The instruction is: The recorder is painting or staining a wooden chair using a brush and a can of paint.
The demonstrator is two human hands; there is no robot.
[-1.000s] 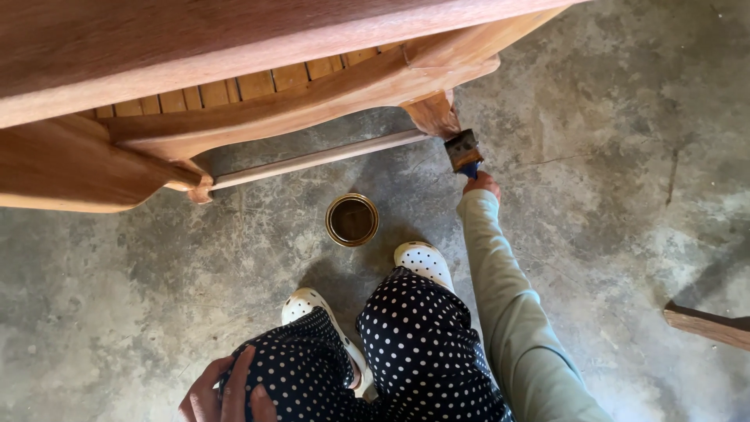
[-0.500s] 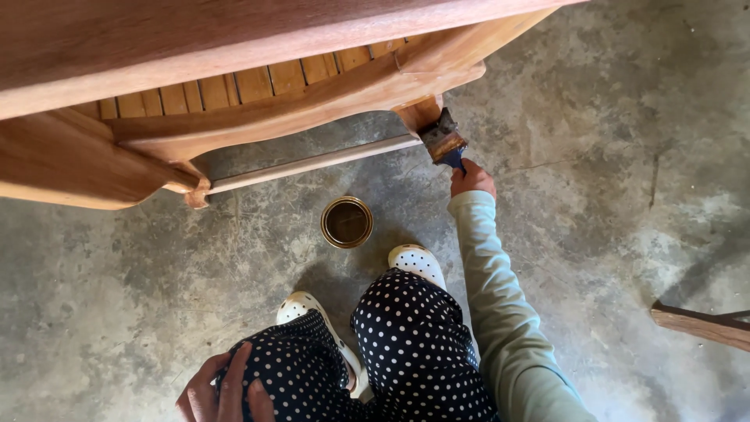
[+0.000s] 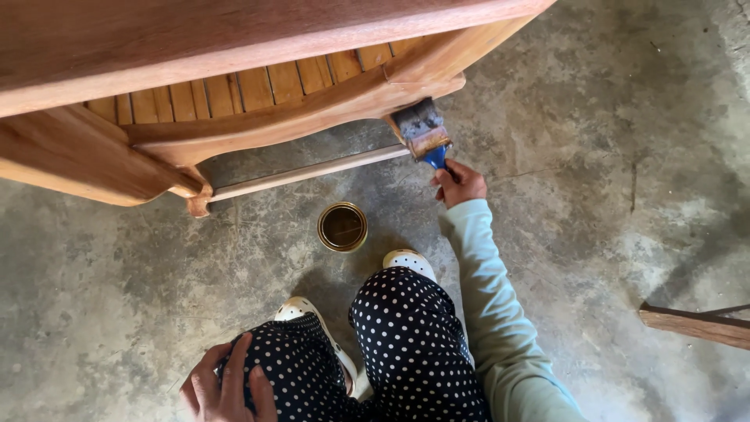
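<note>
My right hand [image 3: 461, 183] is stretched out in front of me, its grip pinched tight around the blue handle of a paintbrush [image 3: 423, 133]. The brush points up and away from me, its wide bristles pressed against the lower corner of the wooden furniture piece [image 3: 258, 94], right where the curved bottom rail meets the leg on that side. The bristles look dark and wet.

My left hand [image 3: 223, 383] rests on my left knee, fingers curled loosely over the black, white-dotted trousers [image 3: 414, 344]; its grip holds nothing.

A small round tin [image 3: 342, 227] stands open on the concrete floor [image 3: 609, 172], between my feet and the furniture, just left of my brush hand and apart from it. It holds a dark brown liquid. My white shoes [image 3: 410, 261] sit just behind it.

A thin wooden rod [image 3: 312, 170] runs low beneath the furniture, leg to leg. At the right edge, well apart from everything, a rough piece of wood [image 3: 695, 323] lies on the floor.
</note>
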